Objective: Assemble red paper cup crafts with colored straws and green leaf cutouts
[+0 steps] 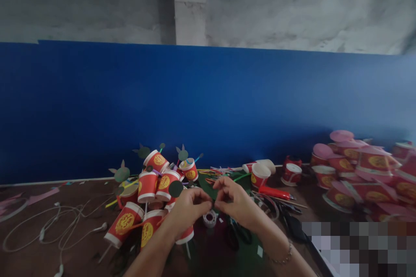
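Observation:
My left hand (pixel 191 207) and my right hand (pixel 232 199) are held close together above the table, fingers curled and thumbs facing each other. Whatever lies between their fingertips is too small to make out. Just below them sits a roll of tape (pixel 209 218). Black-handled scissors (pixel 236 233) lie under my right wrist. Left of my left hand is a pile of red and white paper cups (pixel 147 187) with yellow prints, straws and dark paper rounds. Behind my hands, thin coloured sticks (pixel 224 169) are spread out.
White earphones (pixel 42 233) lie tangled at the left. Upright cups (pixel 260 175), a red tool (pixel 276 192) and a black object (pixel 294 225) are to the right. Pink-trimmed cups (pixel 373 162) are heaped at the far right. A blue wall panel (pixel 208 104) stands behind the table.

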The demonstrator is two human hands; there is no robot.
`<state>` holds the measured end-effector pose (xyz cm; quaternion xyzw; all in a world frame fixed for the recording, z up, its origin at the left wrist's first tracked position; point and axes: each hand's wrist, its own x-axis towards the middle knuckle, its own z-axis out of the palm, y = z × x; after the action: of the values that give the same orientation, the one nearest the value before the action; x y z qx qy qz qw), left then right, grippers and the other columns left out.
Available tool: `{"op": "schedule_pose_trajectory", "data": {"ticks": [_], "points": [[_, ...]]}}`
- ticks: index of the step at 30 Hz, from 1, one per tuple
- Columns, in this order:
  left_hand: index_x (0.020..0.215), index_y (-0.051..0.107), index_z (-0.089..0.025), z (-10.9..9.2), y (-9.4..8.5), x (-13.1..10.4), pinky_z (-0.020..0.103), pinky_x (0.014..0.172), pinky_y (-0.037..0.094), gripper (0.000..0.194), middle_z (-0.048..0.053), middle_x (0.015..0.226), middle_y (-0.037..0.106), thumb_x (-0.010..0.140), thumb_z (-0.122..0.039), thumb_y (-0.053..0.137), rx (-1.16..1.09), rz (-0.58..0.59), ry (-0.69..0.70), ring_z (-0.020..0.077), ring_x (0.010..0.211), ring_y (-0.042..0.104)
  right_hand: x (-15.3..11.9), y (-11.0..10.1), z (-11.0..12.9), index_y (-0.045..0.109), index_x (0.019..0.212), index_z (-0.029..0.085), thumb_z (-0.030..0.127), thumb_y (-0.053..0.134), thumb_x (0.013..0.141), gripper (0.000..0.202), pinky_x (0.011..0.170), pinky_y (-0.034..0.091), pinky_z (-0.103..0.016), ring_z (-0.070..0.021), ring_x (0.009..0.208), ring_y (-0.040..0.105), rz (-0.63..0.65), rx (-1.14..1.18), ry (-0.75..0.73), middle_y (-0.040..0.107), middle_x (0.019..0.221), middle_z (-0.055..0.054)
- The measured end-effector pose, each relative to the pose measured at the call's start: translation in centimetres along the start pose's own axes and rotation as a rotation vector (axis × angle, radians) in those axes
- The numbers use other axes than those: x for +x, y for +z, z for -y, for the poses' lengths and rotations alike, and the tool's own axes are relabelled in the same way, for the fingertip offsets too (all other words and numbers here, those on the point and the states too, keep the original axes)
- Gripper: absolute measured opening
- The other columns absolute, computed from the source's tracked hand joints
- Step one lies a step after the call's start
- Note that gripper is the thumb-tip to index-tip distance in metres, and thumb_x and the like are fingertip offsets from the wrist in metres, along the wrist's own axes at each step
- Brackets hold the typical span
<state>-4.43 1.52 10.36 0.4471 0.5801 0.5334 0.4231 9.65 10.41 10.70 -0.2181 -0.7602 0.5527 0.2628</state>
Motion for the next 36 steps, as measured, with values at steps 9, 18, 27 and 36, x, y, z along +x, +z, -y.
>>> {"op": "schedule_pose_trajectory", "data": {"ticks": [9, 18, 27, 36], "points": [[0.065, 0.055, -0.015, 0.4, 0.0, 0.3, 0.022, 0.054, 0.031, 0.017, -0.005, 0.058, 0.049, 0.069, -0.029, 0.063, 0.026, -0.147, 0.131, 0.0091, 0.056, 0.041, 0.6, 0.2, 0.1, 0.055, 0.083, 0.017, 0.022, 0.061, 0.069, 0.016, 0.061, 0.043, -0.025, -0.0128, 0.062, 0.058, -0.211, 0.086, -0.015, 0.062, 0.064, 0.002], [0.071, 0.061, -0.014, 0.1, 0.2, 0.1, 0.024, 0.057, 0.036, 0.017, -0.001, 0.064, 0.057, 0.074, -0.031, 0.057, 0.190, -0.211, 0.184, 0.0132, 0.061, 0.049, 0.7, 0.6, -0.9, 0.056, 0.092, 0.017, 0.025, 0.059, 0.075, 0.019, 0.064, 0.050, -0.029, -0.0197, 0.069, 0.067, -0.233, 0.020, -0.003, 0.071, 0.069, -0.003], [0.066, 0.058, -0.019, 0.6, 0.3, 0.3, 0.031, 0.075, 0.042, 0.014, 0.004, 0.077, 0.063, 0.079, -0.024, 0.053, 0.580, -0.429, 0.425, 0.0208, 0.081, 0.056, -0.2, 1.2, 0.5, 0.067, 0.073, 0.019, 0.026, 0.052, 0.080, 0.018, 0.065, 0.045, -0.026, -0.0188, 0.068, 0.063, -0.289, -0.443, -0.090, 0.070, 0.071, -0.003], [0.078, 0.061, -0.018, 0.5, 0.7, -0.3, 0.037, 0.080, 0.042, 0.013, 0.007, 0.087, 0.061, 0.082, -0.016, 0.049, 0.733, -0.353, 0.527, 0.0237, 0.089, 0.054, -0.2, 1.4, 0.4, 0.068, 0.072, 0.016, 0.027, 0.052, 0.081, 0.022, 0.060, 0.040, -0.025, -0.0180, 0.065, 0.060, -0.249, -0.458, -0.043, 0.069, 0.069, -0.004]]}}
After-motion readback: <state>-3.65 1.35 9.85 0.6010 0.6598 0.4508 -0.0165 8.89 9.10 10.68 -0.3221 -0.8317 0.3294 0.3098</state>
